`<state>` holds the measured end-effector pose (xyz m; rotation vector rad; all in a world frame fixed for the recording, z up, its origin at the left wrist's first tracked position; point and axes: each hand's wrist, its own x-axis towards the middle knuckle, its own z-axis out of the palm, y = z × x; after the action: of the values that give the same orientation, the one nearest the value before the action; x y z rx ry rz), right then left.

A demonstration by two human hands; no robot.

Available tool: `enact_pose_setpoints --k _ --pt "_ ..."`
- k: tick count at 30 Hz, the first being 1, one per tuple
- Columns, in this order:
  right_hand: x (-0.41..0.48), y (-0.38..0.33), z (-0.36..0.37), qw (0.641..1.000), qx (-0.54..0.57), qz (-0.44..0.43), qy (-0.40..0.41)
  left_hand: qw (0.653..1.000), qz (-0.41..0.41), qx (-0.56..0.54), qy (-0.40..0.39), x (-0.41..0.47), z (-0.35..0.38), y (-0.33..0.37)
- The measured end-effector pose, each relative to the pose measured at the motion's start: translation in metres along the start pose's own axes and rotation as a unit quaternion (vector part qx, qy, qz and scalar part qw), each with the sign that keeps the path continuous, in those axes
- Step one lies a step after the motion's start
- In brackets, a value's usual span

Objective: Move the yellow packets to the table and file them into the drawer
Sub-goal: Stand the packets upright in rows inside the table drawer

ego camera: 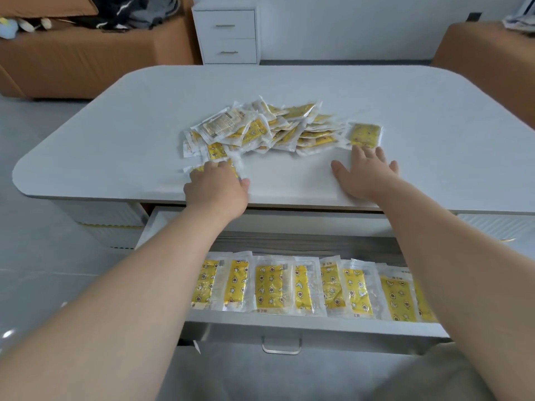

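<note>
My left grip (217, 188) curls over one yellow star-printed plastic packet (199, 169), likely to drag it off the loose packet heap (260, 128). My right grip (365, 175), spread flat, touches a stray packet (365, 135). All sit on the white tabletop (289, 82), above the open white drawer (289, 324) and its filed row (289, 287).

- The scene is lit brightly and evenly by soft, diffuse light; no single source is seen.
- Only faint, soft shadows are cast on the table (434, 111) beneath the left hand (217, 189) and the right hand (364, 175).
- A darker band of shadow is found under the table top, at the back of the drawer (304, 322).
- Small white glare is seen on the glossy floor (43, 256) and on the clear wrappers of the packets (272, 285).
- Straight edges are bent by the wide lens, and the forearms (115, 299) are stretched towards the lower corners.
- The print on the packets is too soft to be read.
</note>
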<state>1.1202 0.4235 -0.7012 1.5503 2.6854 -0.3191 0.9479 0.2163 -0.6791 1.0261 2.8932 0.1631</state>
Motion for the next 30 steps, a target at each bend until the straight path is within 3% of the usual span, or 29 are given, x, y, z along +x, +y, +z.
enact_pose_setpoints --k 5,13,18,23,26,30 --pt "-0.014 0.000 0.001 0.997 -0.053 0.004 0.058 0.995 0.101 -0.011 0.019 -0.020 0.001 0.017" --pt "-0.047 -0.010 0.001 0.997 0.003 -0.031 0.075 0.969 0.230 -0.087 0.008 -0.027 0.004 0.016" --pt "-0.068 -0.009 -0.002 0.990 -0.021 -0.075 0.117 0.974 0.188 -0.127 0.006 -0.024 0.007 0.011" --pt "-0.070 -0.002 0.006 0.997 0.025 0.019 0.077 0.983 0.139 -0.123 -0.012 -0.023 0.006 0.011" --pt "-0.071 -0.002 0.004 0.995 0.052 0.017 0.085 0.982 0.139 -0.123 0.028 -0.026 0.004 0.013" --pt "-0.073 -0.006 -0.004 0.980 0.170 -0.006 0.107 0.971 0.150 -0.179 0.045 -0.029 0.000 0.017"
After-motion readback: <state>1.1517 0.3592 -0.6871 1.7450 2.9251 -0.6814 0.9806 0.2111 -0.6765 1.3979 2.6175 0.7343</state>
